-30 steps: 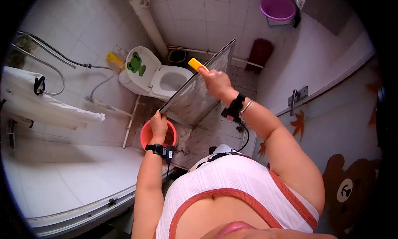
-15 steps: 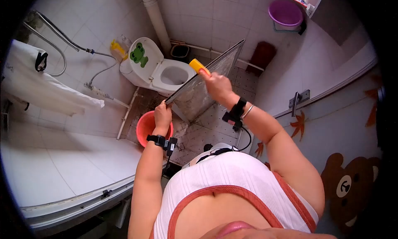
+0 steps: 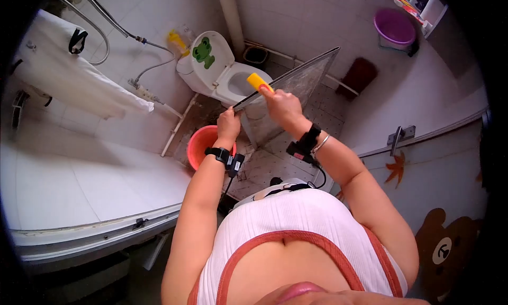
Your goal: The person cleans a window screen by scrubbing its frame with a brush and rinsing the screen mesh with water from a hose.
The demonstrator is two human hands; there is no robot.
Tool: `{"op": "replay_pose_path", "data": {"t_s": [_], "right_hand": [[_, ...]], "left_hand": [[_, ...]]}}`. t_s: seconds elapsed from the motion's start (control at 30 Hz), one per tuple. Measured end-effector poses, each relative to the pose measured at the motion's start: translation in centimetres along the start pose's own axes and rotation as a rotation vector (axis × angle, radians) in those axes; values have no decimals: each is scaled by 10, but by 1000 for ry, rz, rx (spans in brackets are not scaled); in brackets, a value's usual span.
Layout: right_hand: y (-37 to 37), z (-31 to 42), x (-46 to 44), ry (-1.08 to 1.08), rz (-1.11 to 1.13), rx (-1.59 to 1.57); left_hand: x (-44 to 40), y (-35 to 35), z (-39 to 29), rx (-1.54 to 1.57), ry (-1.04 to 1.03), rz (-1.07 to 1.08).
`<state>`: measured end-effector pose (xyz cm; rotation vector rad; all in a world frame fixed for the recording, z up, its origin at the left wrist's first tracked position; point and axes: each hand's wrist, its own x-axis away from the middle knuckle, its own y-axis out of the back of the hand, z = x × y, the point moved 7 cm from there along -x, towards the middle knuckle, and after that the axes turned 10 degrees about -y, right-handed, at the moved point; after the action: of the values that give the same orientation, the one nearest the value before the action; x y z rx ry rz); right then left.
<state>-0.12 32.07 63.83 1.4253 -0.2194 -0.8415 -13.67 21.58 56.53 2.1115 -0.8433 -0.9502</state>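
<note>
A flat rectangular panel that looks like a window screen [image 3: 312, 78], thin-framed and grey, stands tilted over the floor in front of the toilet. My left hand [image 3: 228, 126] is closed on its near corner. In my right hand [image 3: 286, 110] is a yellow block-shaped tool [image 3: 259, 83], held at the panel's upper edge; its underside is hidden, so I cannot tell its exact kind or whether it touches the panel. Partly behind my left forearm, a red-orange basin [image 3: 198, 145] sits on the floor.
Beyond the panel is a white toilet [image 3: 248, 82] with its frog-decorated lid [image 3: 206, 52] raised. A black bin [image 3: 256, 55] stands beside it. On the left hang a white curtain [image 3: 79, 66] and a hose [image 3: 108, 27]. A purple basin [image 3: 394, 27] hangs at the right wall.
The view has shifted, so the room appears farther right and the toilet higher. Both hands keep their holds; the yellow tool has moved slightly relative to the panel.
</note>
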Motion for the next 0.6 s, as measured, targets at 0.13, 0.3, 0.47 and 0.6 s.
{"op": "replay_pose_path", "data": {"t_s": [0.13,0.3,0.47,0.6], "right_hand": [[9,48,14,87,-11,-157],[-9,60,19,148,21,-225],[-1,54,14,87,56,-191],[-9,66,19,150,20,-206]], "left_hand": [[-1,1,3,-32,-21,-8],[-3,-1,6,42,-90,-44],[-5,-4,10,6,-93,-41],[-5,-4,10,44,-116,14]]}}
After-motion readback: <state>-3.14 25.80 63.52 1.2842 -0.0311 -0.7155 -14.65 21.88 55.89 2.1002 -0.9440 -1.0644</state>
